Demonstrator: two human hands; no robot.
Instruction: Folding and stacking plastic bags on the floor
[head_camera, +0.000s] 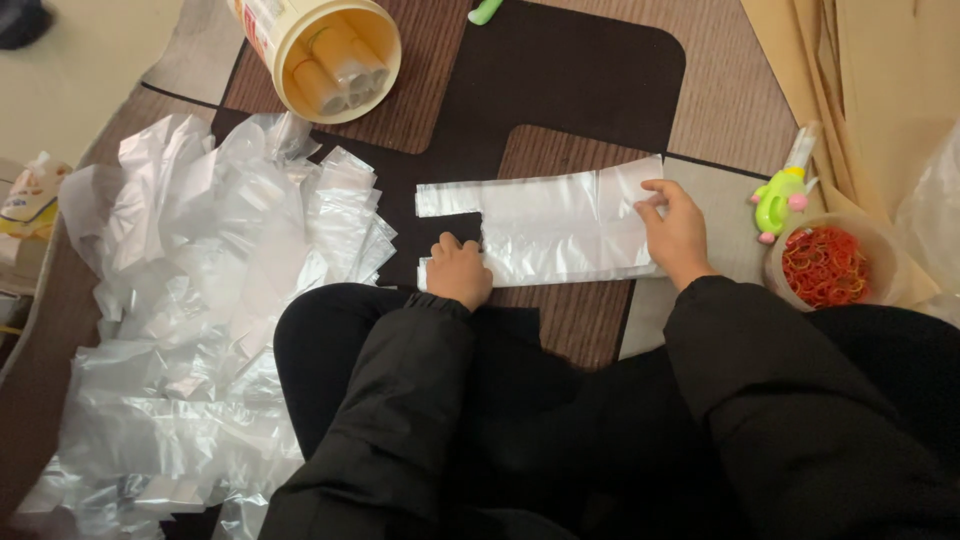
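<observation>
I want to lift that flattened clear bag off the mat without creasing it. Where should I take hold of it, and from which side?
Probably by the two handle strips at the plastic bag's left end, coming in from the left. They stick out as narrow tabs with bare mat between them, easy to pinch. The left hand already presses the nearer strip; the right hand rests on the opposite end.

floor: covered by a brown striped mat (590, 60) with dark patches
mat centre: flat clear bag (560, 225)
mat left: heap of clear bags (200, 300)
mat top: tipped yellow tub (320, 50) holding rolls
mat right: bowl (830, 265) of red bands; green toy (782, 195)
</observation>
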